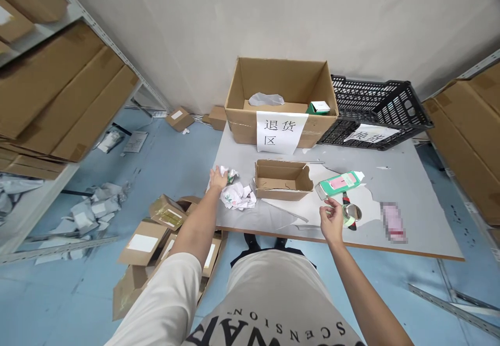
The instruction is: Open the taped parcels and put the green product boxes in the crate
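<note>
One lumpy paper wad (233, 174) (creased) at left hand (219, 177)

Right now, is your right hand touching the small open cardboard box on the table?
Apart: the head view shows a clear gap between the right hand and the small open cardboard box.

Green and pink standing out among browns, whites and greys

Right of centre, the slim carton (340, 183) is showing green with a pink panel; left of centre, the crumpled paper (238, 197) is showing white with green and reddish print. The tabletop (422, 200) is spreading pale grey, its front edge running orange-brown. At mid-frame the small box (283, 194) is showing plain brown, like the large box (241, 130) above, whose white sign (279, 144) is bearing black characters. The upper-right crate (377, 121) is forming a black lattice. At left the floor (156, 150) is showing blue; the off-white shirt (269, 283) at bottom is carrying black lettering.
</note>
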Action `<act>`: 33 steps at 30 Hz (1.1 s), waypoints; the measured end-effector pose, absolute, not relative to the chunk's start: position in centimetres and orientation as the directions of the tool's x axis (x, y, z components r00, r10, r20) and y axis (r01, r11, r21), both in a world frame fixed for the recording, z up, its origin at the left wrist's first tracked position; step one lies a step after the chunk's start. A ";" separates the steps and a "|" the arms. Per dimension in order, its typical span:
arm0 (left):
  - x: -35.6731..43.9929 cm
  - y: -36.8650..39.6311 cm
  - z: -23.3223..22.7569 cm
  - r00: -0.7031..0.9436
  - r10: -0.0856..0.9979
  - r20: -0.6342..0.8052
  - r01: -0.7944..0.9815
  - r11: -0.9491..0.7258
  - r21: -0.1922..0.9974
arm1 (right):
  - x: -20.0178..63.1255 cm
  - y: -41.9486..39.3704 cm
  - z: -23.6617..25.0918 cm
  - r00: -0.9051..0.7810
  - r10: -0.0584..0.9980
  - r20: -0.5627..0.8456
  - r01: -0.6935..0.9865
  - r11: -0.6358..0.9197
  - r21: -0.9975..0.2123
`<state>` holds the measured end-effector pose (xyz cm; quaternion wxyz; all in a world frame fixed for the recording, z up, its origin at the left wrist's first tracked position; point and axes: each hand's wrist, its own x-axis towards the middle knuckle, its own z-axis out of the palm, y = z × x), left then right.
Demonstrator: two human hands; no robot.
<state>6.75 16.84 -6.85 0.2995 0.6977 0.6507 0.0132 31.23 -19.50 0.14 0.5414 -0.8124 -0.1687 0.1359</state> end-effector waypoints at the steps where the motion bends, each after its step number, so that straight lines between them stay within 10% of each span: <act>1: 6.6 16.9 -7.1 0.175 0.906 -0.385 0.894 0.018 0.448 | 31.3 -19.6 0.1 0.905 0.424 -0.040 0.127 -0.358 -0.925; 33: 5.9 16.2 -6.0 0.198 0.870 -0.452 0.901 0.021 0.434 | 31.7 -19.9 -2.0 0.856 0.491 -0.163 0.082 -0.440 -0.894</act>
